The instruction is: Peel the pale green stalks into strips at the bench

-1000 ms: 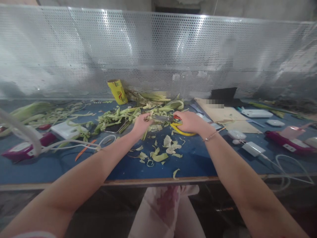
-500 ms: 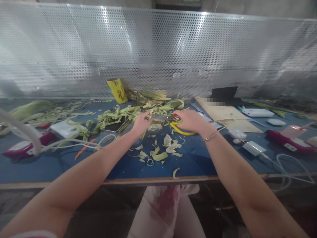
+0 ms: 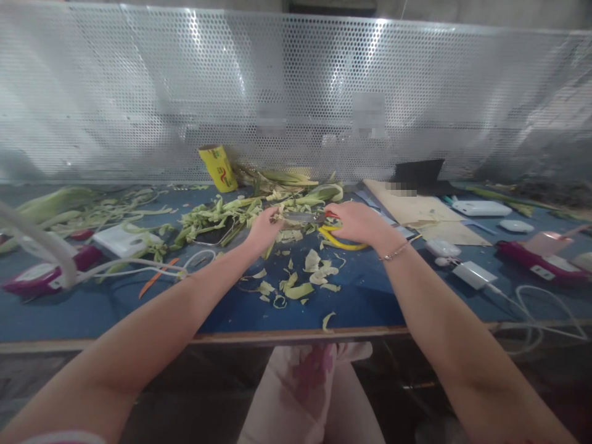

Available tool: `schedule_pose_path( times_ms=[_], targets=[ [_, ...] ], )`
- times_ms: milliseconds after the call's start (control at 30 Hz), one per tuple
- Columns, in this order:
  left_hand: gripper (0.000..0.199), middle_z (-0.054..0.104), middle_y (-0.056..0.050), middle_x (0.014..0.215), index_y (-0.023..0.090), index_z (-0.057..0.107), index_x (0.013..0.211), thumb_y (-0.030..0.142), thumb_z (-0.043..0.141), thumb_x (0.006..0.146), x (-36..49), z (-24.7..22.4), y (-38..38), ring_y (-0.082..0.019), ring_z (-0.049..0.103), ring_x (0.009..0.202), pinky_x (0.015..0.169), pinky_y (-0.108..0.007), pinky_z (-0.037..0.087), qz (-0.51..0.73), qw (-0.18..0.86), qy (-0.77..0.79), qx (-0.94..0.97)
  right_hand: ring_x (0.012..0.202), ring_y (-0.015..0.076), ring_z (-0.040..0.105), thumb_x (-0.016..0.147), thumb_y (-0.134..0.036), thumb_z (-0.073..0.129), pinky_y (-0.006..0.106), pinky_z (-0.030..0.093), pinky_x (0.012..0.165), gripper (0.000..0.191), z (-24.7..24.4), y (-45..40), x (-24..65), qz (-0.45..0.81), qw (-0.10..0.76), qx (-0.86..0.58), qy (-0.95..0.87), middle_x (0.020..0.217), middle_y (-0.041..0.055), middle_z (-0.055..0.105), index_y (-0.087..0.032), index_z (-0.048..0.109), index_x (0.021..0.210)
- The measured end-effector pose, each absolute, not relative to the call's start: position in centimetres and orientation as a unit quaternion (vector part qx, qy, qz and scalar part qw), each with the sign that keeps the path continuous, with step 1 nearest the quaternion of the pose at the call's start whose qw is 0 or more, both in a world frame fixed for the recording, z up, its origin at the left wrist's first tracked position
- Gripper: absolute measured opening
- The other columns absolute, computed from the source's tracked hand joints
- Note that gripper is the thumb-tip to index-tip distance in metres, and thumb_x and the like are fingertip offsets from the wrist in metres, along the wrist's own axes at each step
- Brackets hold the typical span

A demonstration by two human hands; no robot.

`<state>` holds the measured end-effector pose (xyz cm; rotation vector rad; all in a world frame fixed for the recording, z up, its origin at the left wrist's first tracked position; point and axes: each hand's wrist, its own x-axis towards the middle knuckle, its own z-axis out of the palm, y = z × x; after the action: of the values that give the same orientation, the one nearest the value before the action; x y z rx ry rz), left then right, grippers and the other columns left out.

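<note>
My right hand [image 3: 357, 223] is closed around scissors [image 3: 342, 243] with yellow and red handles. The grey blades [image 3: 300, 217] point left toward my left hand [image 3: 265, 227]. My left hand's fingers are pinched together at the blade tips, on a small pale plant piece [image 3: 276, 217], partly hidden by the fingers. Just behind and to the left lies a heap of cut green stalks and leaves [image 3: 240, 213]. Below the hands, pale green scraps and curled peelings [image 3: 296, 290] are scattered on the blue tabletop [image 3: 259, 317].
A yellow tube [image 3: 219, 169] leans near the perforated metal screen [image 3: 296, 86] at the back. Cables, a white box [image 3: 124, 239] and a purple power strip [image 3: 50, 271] lie left. On the right are cardboard [image 3: 416, 206], a white charger [image 3: 475, 275] and another purple strip [image 3: 541, 265].
My right hand and the scissors have shifted very slightly. My left hand stays at nearly the same spot, and the scraps lie as before.
</note>
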<state>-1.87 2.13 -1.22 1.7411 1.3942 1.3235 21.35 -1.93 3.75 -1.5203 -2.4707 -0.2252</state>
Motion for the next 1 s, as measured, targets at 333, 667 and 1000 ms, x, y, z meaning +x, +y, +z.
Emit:
schedule_pose_path(
  times_ms=[333, 667, 1000],
  targets=[
    [0.022, 0.059, -0.005, 0.093, 0.018, 0.054, 0.082, 0.027, 0.063, 0.064, -1.99, -0.94, 1.76, -0.018, 0.057, 0.081, 0.077, -0.032, 0.045, 0.481, 0.210, 0.556, 0.644, 0.079, 0.0188, 0.058, 0.075, -0.027, 0.056, 0.025, 0.038, 0.063, 0.040, 3.91, -2.07, 21.24, -0.076, 0.121, -0.522, -0.841, 0.088, 0.0072, 0.066, -0.019, 0.055, 0.114],
    [0.016, 0.064, -0.005, 0.084, 0.018, 0.060, 0.077, 0.026, 0.065, 0.063, -1.98, -0.62, 1.60, -0.018, 0.059, 0.076, 0.077, -0.033, 0.046, 0.471, 0.188, 0.559, 0.656, 0.079, 0.0190, 0.058, 0.075, -0.027, 0.056, 0.025, 0.039, 0.064, 0.041, 3.83, -2.01, 21.35, -0.083, 0.128, -0.512, -0.845, 0.088, 0.0067, 0.066, -0.020, 0.056, 0.115],
    [0.028, 0.070, -0.009, 0.089, 0.015, 0.070, 0.086, 0.030, 0.067, 0.063, -2.36, -0.74, 1.86, -0.022, 0.064, 0.082, 0.081, -0.034, 0.048, 0.464, 0.169, 0.567, 0.659, 0.078, 0.0183, 0.060, 0.077, -0.028, 0.056, 0.025, 0.041, 0.066, 0.040, 4.06, -2.31, 21.45, -0.085, 0.128, -0.522, -0.839, 0.086, 0.0065, 0.067, -0.019, 0.058, 0.115]
  ],
)
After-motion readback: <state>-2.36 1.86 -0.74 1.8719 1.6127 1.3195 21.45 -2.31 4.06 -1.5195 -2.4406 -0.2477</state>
